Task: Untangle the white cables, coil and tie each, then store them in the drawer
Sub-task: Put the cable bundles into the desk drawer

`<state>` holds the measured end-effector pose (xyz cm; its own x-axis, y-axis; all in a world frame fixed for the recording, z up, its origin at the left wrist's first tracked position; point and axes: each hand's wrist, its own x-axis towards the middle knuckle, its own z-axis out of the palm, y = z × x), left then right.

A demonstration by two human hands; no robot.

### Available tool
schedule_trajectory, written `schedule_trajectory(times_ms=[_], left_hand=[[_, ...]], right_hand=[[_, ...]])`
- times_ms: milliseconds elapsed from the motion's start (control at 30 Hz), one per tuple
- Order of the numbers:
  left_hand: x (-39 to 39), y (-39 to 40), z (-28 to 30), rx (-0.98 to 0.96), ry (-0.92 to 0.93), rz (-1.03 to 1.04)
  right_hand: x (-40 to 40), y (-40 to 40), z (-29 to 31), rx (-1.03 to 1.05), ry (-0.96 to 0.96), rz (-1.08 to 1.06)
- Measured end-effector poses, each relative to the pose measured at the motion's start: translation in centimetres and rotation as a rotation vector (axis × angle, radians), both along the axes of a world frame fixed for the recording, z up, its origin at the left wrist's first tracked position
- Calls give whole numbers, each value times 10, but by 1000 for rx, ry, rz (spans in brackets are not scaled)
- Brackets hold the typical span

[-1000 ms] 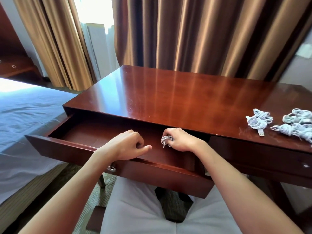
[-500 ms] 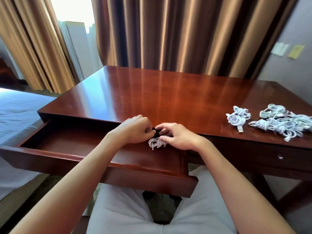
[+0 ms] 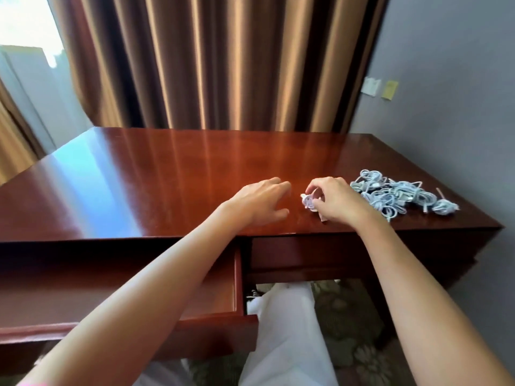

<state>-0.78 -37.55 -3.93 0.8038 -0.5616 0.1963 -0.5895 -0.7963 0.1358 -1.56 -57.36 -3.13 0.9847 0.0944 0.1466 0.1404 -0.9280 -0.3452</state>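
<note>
White cable [image 3: 310,201], a small coil, is sitting at centre frame on the desk [image 3: 167,176], where the right hand [image 3: 335,200] is pinching it with curled fingers [image 3: 315,188]. Just left of it, the left hand [image 3: 260,203] is lying palm down on the wood with its fingers straight and slightly spread, gripping nothing. More coils [image 3: 395,195] are lying piled at centre right near the desk's right edge, while the drawer [image 3: 235,277] is standing pulled out at lower left under the left forearm.
</note>
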Motion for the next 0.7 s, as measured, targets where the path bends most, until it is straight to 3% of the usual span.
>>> schedule_trajectory(times_ms=[133, 333, 700], left_hand=[[24, -47, -3, 68, -52, -107], [49, -77, -9, 171, 13, -211], [61, -54, -21, 61, -16, -192]], right_hand=[[13, -35, 2, -45, 19, -62], [42, -53, 4, -89, 57, -71], [73, -34, -6, -174, 158, -136]])
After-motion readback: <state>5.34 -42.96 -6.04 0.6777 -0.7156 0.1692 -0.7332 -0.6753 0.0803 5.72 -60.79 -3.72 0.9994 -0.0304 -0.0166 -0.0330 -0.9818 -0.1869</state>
